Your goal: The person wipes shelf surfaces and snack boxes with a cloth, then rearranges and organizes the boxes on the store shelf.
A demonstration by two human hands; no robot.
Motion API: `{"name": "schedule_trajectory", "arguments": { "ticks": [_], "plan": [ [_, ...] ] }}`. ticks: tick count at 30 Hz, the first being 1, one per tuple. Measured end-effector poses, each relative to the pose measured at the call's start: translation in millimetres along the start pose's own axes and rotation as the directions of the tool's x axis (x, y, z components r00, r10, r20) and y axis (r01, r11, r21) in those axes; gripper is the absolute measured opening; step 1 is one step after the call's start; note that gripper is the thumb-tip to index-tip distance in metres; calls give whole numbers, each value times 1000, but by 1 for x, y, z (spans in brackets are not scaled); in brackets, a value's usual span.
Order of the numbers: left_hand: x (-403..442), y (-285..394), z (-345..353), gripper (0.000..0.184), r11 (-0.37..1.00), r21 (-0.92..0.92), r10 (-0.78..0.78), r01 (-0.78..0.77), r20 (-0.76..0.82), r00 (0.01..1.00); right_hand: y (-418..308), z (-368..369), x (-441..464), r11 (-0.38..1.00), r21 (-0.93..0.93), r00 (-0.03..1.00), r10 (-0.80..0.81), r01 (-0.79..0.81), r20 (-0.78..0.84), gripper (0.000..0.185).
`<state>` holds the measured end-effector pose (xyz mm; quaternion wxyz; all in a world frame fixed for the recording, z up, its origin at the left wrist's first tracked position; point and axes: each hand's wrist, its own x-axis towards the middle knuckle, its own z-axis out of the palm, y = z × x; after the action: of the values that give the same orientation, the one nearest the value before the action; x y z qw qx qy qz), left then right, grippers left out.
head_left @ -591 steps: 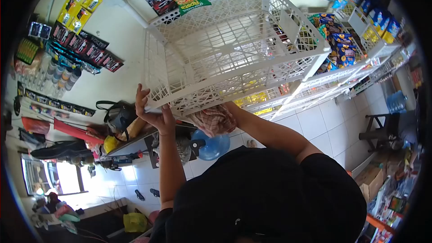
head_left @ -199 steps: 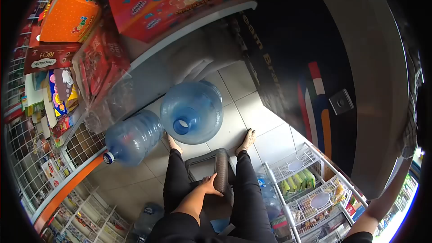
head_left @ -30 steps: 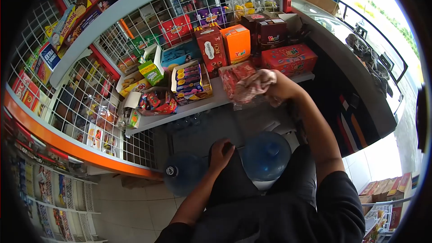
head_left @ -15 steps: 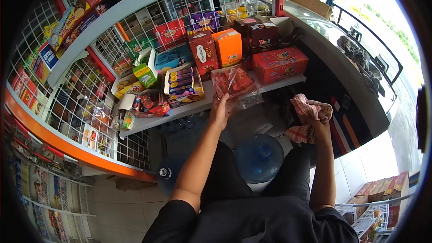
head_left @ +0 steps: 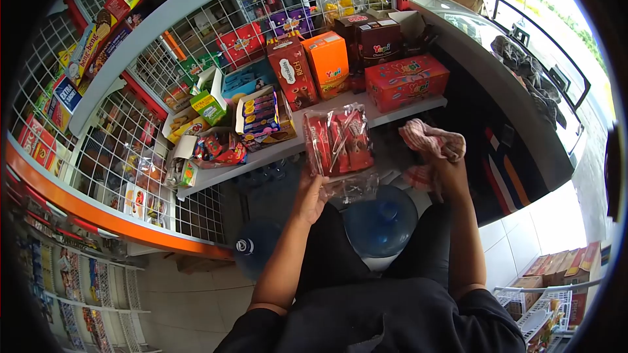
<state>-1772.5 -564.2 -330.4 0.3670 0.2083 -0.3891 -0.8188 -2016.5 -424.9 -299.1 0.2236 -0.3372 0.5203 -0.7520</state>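
Note:
A clear plastic bag of red packets (head_left: 339,140) is held up in front of the shelf's front edge. My left hand (head_left: 310,197) grips its lower left corner, with the bag's loose clear end hanging beside the fingers. To the right, my right hand (head_left: 447,173) is closed on a red-and-white checked cloth (head_left: 433,142), which bunches above the fingers and hangs to their left. On the grey shelf (head_left: 386,116) behind stand a red Yupi box (head_left: 407,83), an orange box (head_left: 326,63) and a dark red Chocolatos box (head_left: 292,73).
Blue water jugs stand below, one (head_left: 381,221) between my knees and another (head_left: 259,247) further left. Open snack boxes (head_left: 263,116) fill the shelf's left part. An orange shelf beam (head_left: 124,223) curves along the left. A dark panel (head_left: 507,170) is at the right.
My left hand has lifted the bag of red packets off the shelf and drawn it closer, tilting it upright. My right hand, with the cloth, has moved slightly left.

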Motion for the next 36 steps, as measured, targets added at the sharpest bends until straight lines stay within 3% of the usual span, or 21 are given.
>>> {"name": "schedule_trajectory", "arguments": {
  "ticks": [1, 2, 3, 4, 6, 7, 9, 10, 12, 14, 15, 16, 18, 19, 22, 24, 25, 27, 31, 34, 36],
  "plan": [
    [-3, -6, -6, 48, 1000, 1, -3, 3, -1, 1000, 6, 5, 8, 981, -174, 996, 86, -86, -8, 26],
    [-5, -15, -16, 48, 998, 64, -18, 16, 22, 1000, 13, 17, 14, 963, -197, 981, -164, 182, 103, 29],
    [-9, -20, -22, 47, 991, 127, -34, 28, 43, 998, 7, 39, 19, 882, -176, 892, -402, 438, 206, 33],
    [-13, -22, -23, 47, 991, 129, -36, 30, 42, 998, 4, 54, 19, 798, -289, 839, -442, 529, 317, 44],
    [-21, -29, -21, 41, 974, 185, -146, 129, 77, 986, 22, 87, 8, 778, -287, 804, -424, 559, 418, 45],
    [-23, -48, -34, 42, 981, 168, -104, 97, 34, 994, 30, 101, -6, 648, -381, 733, -441, 659, 517, 44],
    [-31, -41, -38, 44, 977, 142, -160, 158, 4, 987, 38, 115, -36, 672, -429, 718, -224, 604, 659, 39],
    [-35, -37, -41, 47, 969, 112, -217, 218, -22, 976, 44, 117, -46, 678, -388, 644, -165, 624, 747, 43],
    [-50, -39, -54, 49, 988, 109, -111, 109, 8, 994, 45, 114, -47, 780, -210, 442, -94, 590, 892, 47],
    [-62, -37, -67, 42, 997, 17, -75, 78, -158, 985, 21, 112, -34, 973, -110, 562, -24, 203, 827, 49],
    [-67, -30, -79, 43, 979, 61, -187, 193, -89, 978, 14, 111, -21, 979, -93, 599, -34, 179, 800, 48],
    [-73, -30, -81, 43, 979, 60, -191, 196, -87, 978, 12, 116, -2, 912, -86, 642, -212, 400, 737, 44],
    [-85, -28, -85, 45, 994, -13, -113, 112, -133, 985, 16, 120, 36, 884, -116, 756, -313, 454, 575, 42],
    [-89, -30, -89, 45, 993, -12, -115, 114, -131, 985, 5, 121, 50, 863, -351, 857, -161, 363, 490, 41],
    [-98, -33, -101, 47, 996, -82, -54, 38, -200, 978, 69, 127, 115, 417, -679, 794, -381, 604, 473, 43],
    [-106, -25, -100, 49, 990, -140, -33, 7, -185, 982, 99, 134, 138, 398, -843, 917, 6, 363, 398, 39],
    [-110, -21, -100, 49, 990, -140, -26, -1, -189, 982, 111, 144, 140, 399, -839, 914, 4, 370, 405, 39],
    [-118, -13, -103, 53, 994, -89, 34, -56, -233, 972, 135, 174, 145, -228, -827, 851, 18, 514, 524, 44],
    [-132, 0, -121, 56, 991, -82, 79, -107, -290, 954, 157, 212, 135, -28, -845, 832, -155, 535, 532, 54],
    [-137, 5, -144, 59, 987, -67, 116, -146, -331, 936, 129, 225, 107, -33, -840, 840, -6, 542, 542, 54],
    [-139, 8, -157, 57, 987, -72, 109, -144, -355, 928, 110, 231, 94, 193, -735, 715, 173, 650, 678, 54]
  ]
}}
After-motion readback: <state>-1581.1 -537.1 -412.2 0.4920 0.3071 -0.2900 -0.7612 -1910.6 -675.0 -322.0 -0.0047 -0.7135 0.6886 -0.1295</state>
